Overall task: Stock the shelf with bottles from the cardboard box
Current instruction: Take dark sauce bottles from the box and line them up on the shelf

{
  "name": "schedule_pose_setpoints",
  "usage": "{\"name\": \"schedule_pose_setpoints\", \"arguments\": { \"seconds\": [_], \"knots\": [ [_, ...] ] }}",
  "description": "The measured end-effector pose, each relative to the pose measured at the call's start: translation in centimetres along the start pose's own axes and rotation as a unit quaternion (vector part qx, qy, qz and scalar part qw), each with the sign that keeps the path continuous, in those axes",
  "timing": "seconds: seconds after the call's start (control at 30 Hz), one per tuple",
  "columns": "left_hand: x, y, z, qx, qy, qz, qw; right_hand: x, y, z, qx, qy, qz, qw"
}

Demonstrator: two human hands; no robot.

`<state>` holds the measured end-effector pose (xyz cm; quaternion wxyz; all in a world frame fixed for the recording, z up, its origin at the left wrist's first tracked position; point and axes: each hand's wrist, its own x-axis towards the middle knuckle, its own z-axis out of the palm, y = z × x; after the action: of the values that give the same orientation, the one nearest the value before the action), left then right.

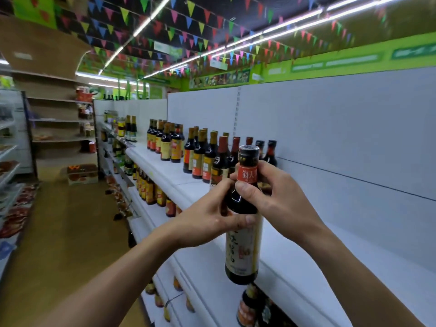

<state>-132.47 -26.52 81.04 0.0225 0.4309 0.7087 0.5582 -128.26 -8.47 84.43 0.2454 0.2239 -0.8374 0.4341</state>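
Bottle [243, 244], dark, cream-labelled, is held upright over the front edge of the shelf [306, 267], left grip [207, 220] clamped round its shoulder and right grip [271, 197] round its neck; placing is judged in hand, with lowering beside the stocked row [200, 156] farther along the shelf called for.

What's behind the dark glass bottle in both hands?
A row of dark bottles on the white shelf, then a white back panel. The held bottle, left hand and right hand hide the nearest ones' bodies.
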Motion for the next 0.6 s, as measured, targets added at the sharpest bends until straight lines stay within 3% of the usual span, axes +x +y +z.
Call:
{"name": "schedule_pose_setpoints", "arguments": {
  "seconds": [0.6],
  "knots": [
    [15.2,-1.7,14.1,-0.103,-0.130,0.039,0.985,-4.4,7.4,-15.4,-0.136,0.127,0.120,0.975]
  ]
}}
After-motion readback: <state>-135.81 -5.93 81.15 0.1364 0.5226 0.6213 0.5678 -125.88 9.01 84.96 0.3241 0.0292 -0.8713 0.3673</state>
